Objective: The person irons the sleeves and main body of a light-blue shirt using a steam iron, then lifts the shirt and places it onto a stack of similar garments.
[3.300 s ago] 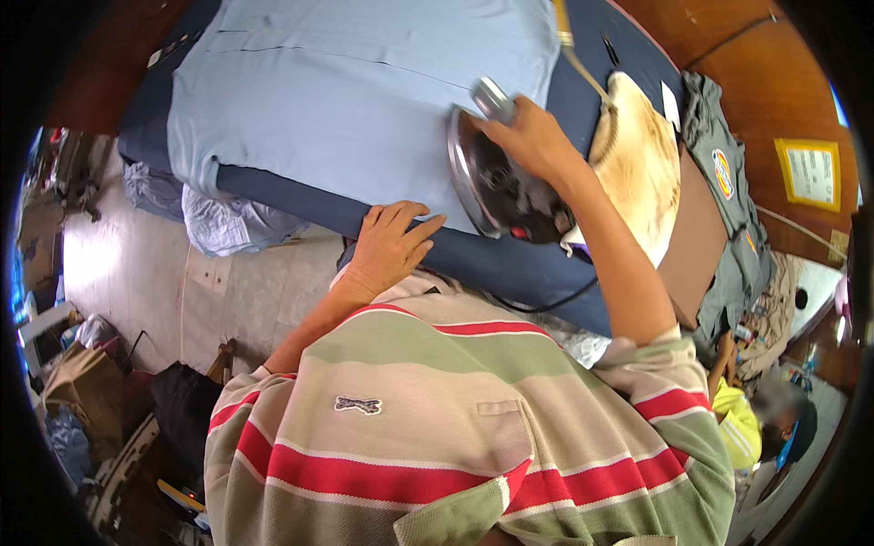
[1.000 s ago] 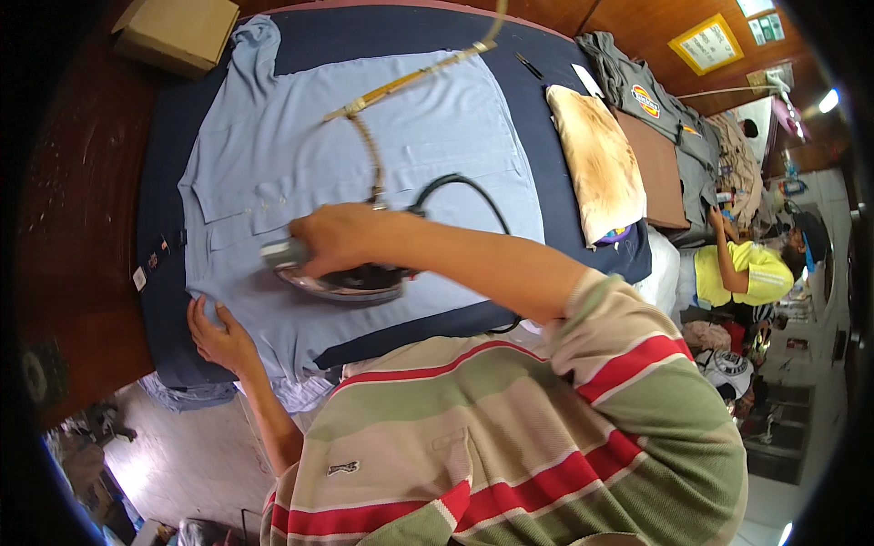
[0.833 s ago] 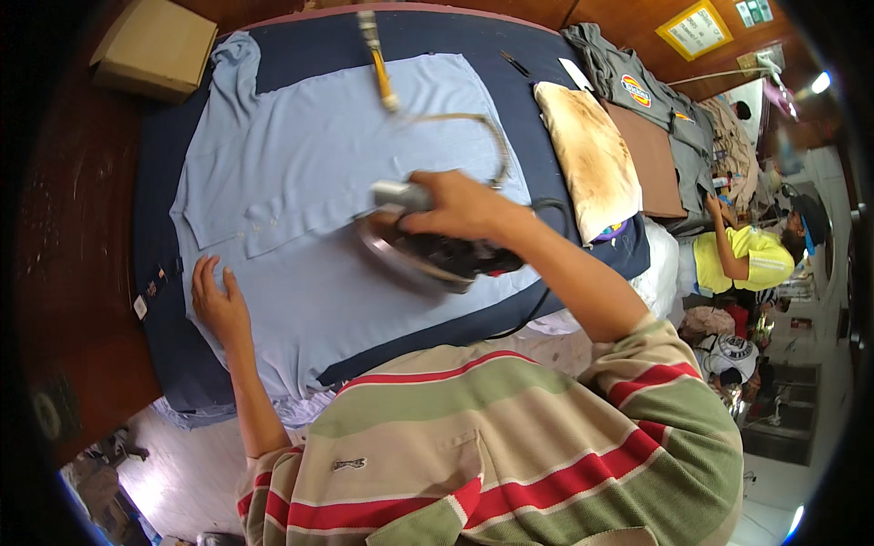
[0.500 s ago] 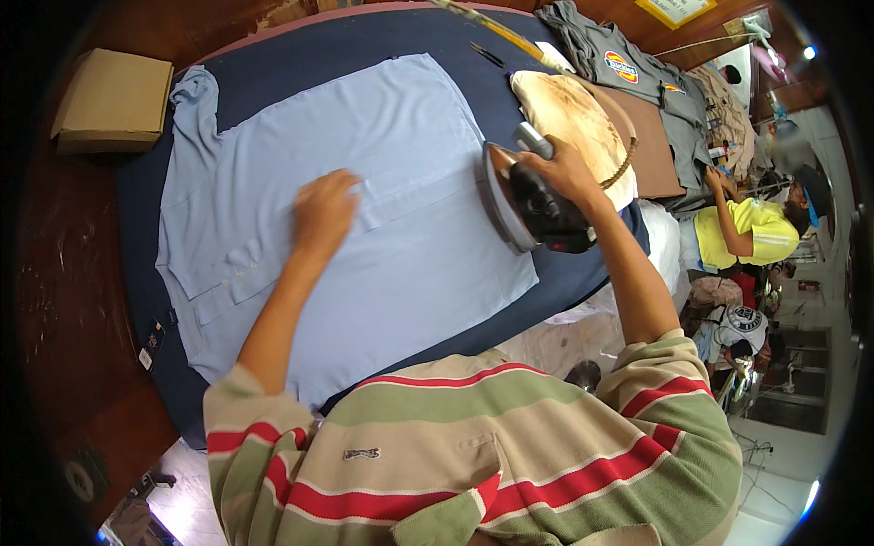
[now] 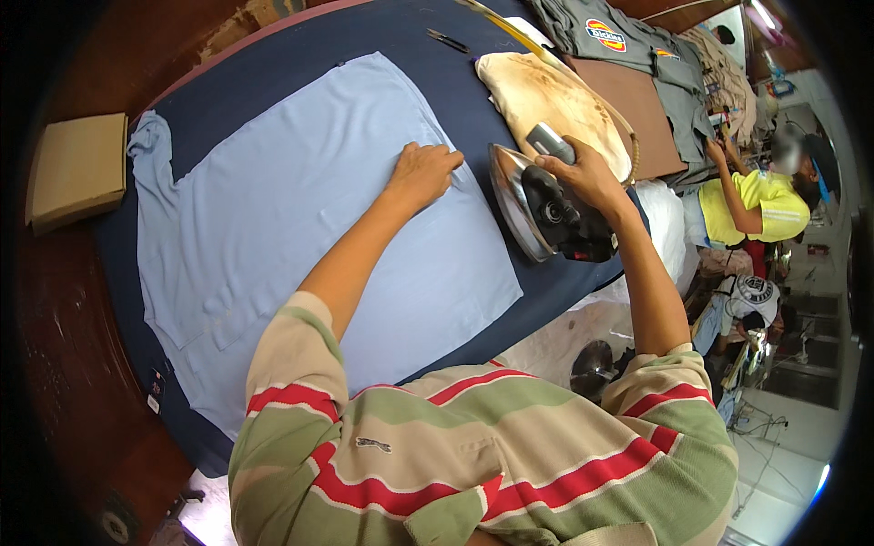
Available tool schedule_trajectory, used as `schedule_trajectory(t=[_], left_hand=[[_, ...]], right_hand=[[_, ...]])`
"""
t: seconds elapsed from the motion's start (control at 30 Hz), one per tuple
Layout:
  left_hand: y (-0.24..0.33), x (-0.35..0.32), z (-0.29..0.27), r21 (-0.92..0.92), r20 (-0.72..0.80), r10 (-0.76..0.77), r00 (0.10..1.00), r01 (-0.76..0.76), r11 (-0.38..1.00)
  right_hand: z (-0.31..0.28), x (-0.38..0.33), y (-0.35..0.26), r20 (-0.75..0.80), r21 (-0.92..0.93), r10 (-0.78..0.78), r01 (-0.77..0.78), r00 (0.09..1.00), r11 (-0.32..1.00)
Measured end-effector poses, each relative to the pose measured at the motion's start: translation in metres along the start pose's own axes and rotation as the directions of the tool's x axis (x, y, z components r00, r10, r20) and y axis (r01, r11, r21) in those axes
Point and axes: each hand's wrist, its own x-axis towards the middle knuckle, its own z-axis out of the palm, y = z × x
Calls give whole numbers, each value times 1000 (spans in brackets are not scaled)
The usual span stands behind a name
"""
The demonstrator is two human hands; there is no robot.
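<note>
A light blue shirt (image 5: pixel 300 209) lies spread over the navy-covered table (image 5: pixel 246 100), its sleeve bunched at the far left. At the shirt's right edge, my left hand (image 5: pixel 424 175) is closed, with the fingertips pinching the cloth there. My right hand (image 5: pixel 587 173) is wrapped round the handle of a steam iron (image 5: pixel 546 209), which has a shiny metal base and a dark body. The iron is just right of the shirt's edge, over the navy cover, apart from the shirt. I cannot tell whether its base touches the cover.
Behind the iron lies a scorched cream pad (image 5: pixel 546 100), with the iron's hose (image 5: pixel 601 98) arching over it. Small thread snips (image 5: pixel 447 40) lie farther back. A cardboard box (image 5: pixel 80 168) stands at left; grey garments (image 5: pixel 605 45) lie far right, near a person in yellow (image 5: pixel 751 205).
My left hand has moved right, from the middle of the shirt to its right edge. The iron has come off the shirt's edge, onto the navy side.
</note>
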Motion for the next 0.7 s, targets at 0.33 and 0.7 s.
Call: schedule_trajectory(t=[0.33, 0.7], left_hand=[[12, -76, -8, -205, -483, -301, 822, 228, 952], [7, -75, 2, -316, -447, -383, 809, 258, 913]], right_hand=[[59, 70, -46, 55, -114, -236, 241, 970, 964], [74, 187, -82, 42, -168, -253, 256, 967, 952]])
